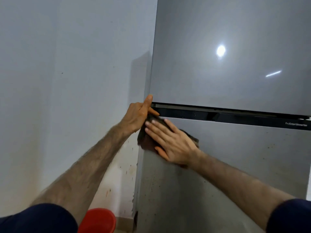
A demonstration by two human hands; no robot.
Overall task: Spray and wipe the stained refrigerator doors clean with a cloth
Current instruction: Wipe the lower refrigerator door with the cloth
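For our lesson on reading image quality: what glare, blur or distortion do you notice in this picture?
Head view: a round glare spot and a streak reflect off the upper door; the cloth under the right hand is motion-blurred; the wide lens bends the fridge edges.

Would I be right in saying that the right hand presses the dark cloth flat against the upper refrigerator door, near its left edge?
Not quite: the head view shows the right hand pressing the dark cloth flat against the lower refrigerator door, just below the black gap, near its left edge.
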